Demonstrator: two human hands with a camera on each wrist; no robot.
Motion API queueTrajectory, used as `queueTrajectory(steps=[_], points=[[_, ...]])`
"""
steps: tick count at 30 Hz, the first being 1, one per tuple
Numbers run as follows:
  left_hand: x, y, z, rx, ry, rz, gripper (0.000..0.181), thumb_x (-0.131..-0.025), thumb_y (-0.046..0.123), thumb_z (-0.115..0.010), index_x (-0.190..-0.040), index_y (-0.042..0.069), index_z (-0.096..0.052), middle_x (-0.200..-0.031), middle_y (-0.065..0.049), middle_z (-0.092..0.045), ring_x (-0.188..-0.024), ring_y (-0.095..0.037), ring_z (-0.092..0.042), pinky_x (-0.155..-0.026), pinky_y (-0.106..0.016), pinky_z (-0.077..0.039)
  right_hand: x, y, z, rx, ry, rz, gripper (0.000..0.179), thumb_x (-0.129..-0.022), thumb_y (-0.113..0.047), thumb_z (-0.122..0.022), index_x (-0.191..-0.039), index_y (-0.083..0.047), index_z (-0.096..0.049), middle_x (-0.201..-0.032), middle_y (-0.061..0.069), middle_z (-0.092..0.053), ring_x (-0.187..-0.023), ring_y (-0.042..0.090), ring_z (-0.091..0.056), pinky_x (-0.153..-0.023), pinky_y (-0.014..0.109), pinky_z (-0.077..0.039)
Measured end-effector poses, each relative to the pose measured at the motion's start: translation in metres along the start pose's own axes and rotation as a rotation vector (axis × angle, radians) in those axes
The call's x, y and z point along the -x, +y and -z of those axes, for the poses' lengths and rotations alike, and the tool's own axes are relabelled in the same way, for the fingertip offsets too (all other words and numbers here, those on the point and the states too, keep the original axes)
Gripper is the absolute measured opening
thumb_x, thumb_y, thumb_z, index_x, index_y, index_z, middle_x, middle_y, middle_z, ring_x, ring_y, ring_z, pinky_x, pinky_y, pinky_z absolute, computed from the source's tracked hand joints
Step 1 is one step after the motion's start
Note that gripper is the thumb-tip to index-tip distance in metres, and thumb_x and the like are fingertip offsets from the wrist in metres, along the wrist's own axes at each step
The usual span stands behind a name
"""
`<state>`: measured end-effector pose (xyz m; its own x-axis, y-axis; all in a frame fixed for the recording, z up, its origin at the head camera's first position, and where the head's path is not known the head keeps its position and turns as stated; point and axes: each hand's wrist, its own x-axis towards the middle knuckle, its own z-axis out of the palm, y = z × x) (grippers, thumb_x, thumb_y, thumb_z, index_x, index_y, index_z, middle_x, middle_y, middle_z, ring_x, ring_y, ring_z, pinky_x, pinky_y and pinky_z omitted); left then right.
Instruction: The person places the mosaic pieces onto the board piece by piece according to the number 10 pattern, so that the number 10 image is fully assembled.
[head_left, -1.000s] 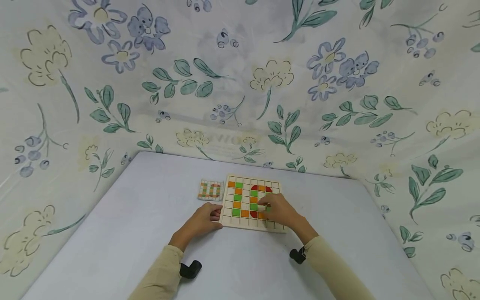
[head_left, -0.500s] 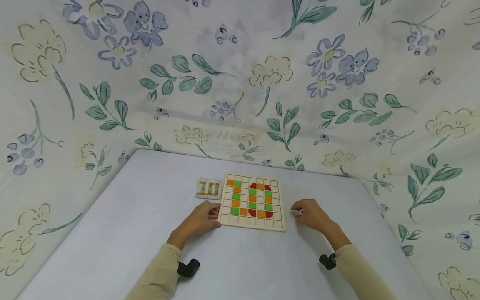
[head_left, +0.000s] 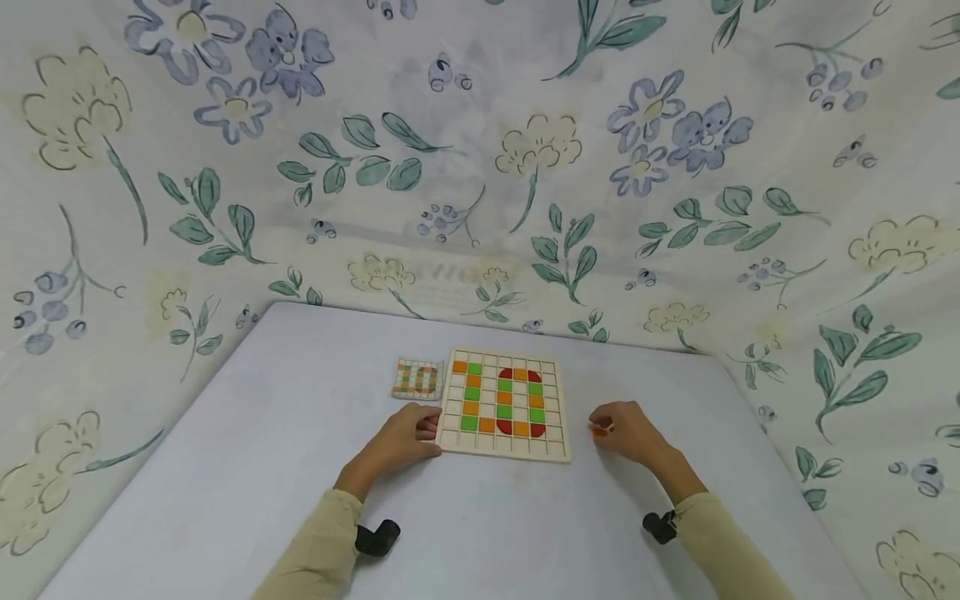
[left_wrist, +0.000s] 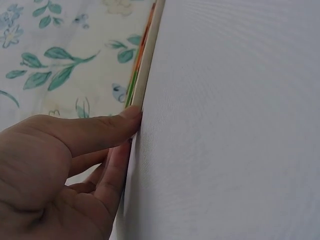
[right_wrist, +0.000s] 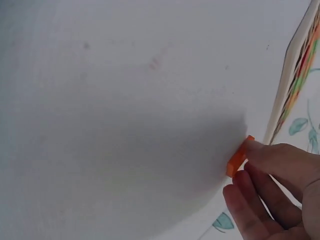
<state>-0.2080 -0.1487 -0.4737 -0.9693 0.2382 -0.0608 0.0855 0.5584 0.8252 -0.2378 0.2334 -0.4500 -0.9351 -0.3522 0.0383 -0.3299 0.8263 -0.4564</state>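
A square wooden grid board (head_left: 491,397) lies on the table, with green, orange and red tiles set in it to form a 1 and a 0. My left hand (head_left: 405,435) grips its near left corner. In the left wrist view the thumb sits on the board's edge (left_wrist: 151,55) and the fingers run along the side. To the right of the board, my right hand (head_left: 628,432) pinches a small orange tile (right_wrist: 237,160) between thumb and fingers, low over the table. The far face of that tile is hidden.
Just left of the board lies a small pattern card (head_left: 417,379) printed with a matching 10. The white table (head_left: 480,533) meets a floral cloth wall (head_left: 450,183) behind. A black wrist camera (head_left: 377,538) hangs at the left sleeve.
My right hand has left the board's right side and moved right onto the table, where an orange tile now shows in its fingers. The left hand has stayed at the corner.
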Motion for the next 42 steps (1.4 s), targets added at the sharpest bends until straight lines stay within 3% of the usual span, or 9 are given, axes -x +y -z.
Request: queueTrajectory(steps=[4, 10, 15, 20, 27, 36, 42], points=[[0.001, 0.000, 0.000, 0.026, 0.004, -0.010, 0.064, -0.073, -0.009, -0.080, -0.131, -0.010, -0.053, -0.102, -0.008, -0.051, -0.095, -0.018, -0.059, -0.082, -0.022, -0.057, 0.000, 0.000, -0.002, -0.001, -0.011, -0.026, 0.026, -0.073, 0.008, -0.075, -0.097, -0.002, -0.074, -0.090, 0.003, -0.069, -0.084, 0.017, -0.062, -0.076, 0.036, -0.057], [0.001, -0.002, -0.001, 0.021, 0.005, -0.020, 0.064, -0.072, -0.007, -0.082, -0.129, -0.008, -0.055, -0.101, -0.007, -0.052, -0.094, -0.017, -0.059, -0.082, -0.022, -0.057, -0.010, -0.007, -0.004, 0.001, 0.014, 0.003, 0.024, -0.073, 0.005, -0.077, -0.096, -0.002, -0.075, -0.088, 0.001, -0.069, -0.081, 0.016, -0.060, -0.074, 0.034, -0.057], [0.001, -0.001, 0.000, 0.025, 0.008, -0.015, 0.065, -0.070, -0.004, -0.085, -0.128, -0.008, -0.055, -0.101, -0.006, -0.053, -0.093, -0.016, -0.059, -0.082, -0.023, -0.056, -0.029, -0.040, -0.010, -0.040, 0.012, 0.044, 0.027, -0.075, 0.003, -0.079, -0.101, -0.001, -0.075, -0.093, 0.003, -0.071, -0.085, 0.015, -0.061, -0.078, 0.032, -0.058], [-0.001, -0.002, -0.001, 0.031, 0.009, -0.003, 0.067, -0.070, -0.004, -0.085, -0.130, -0.007, -0.055, -0.102, -0.006, -0.052, -0.094, -0.017, -0.058, -0.082, -0.022, -0.056, -0.052, -0.084, -0.027, -0.054, -0.045, 0.102, 0.028, -0.079, -0.003, -0.078, -0.107, -0.002, -0.074, -0.097, 0.002, -0.070, -0.083, 0.014, -0.060, -0.077, 0.026, -0.058], [-0.003, -0.003, -0.001, 0.037, -0.001, -0.006, 0.065, -0.071, -0.005, -0.084, -0.129, -0.008, -0.055, -0.102, -0.006, -0.051, -0.094, -0.016, -0.057, -0.082, -0.022, -0.056, -0.076, -0.133, -0.056, -0.022, -0.112, 0.253, 0.026, -0.083, -0.011, -0.077, -0.109, -0.005, -0.075, -0.097, 0.000, -0.071, -0.083, 0.011, -0.059, -0.079, 0.022, -0.056], [-0.009, -0.004, -0.002, 0.025, -0.019, -0.005, 0.063, -0.074, -0.001, -0.083, -0.129, -0.008, -0.055, -0.102, -0.006, -0.051, -0.094, -0.016, -0.057, -0.082, -0.022, -0.056, -0.096, -0.156, -0.076, -0.005, -0.155, 0.361, 0.025, -0.082, -0.010, -0.078, -0.107, -0.005, -0.075, -0.099, 0.000, -0.072, -0.086, 0.008, -0.060, -0.079, 0.018, -0.054], [-0.010, -0.002, 0.001, 0.031, -0.011, -0.003, 0.061, -0.073, 0.000, -0.084, -0.127, -0.006, -0.057, -0.102, -0.006, -0.051, -0.093, -0.016, -0.058, -0.082, -0.023, -0.057, -0.104, -0.164, -0.080, -0.048, -0.192, 0.353, 0.024, -0.082, -0.007, -0.078, -0.106, -0.007, -0.076, -0.094, -0.002, -0.071, -0.081, 0.009, -0.058, -0.075, 0.016, -0.053]])
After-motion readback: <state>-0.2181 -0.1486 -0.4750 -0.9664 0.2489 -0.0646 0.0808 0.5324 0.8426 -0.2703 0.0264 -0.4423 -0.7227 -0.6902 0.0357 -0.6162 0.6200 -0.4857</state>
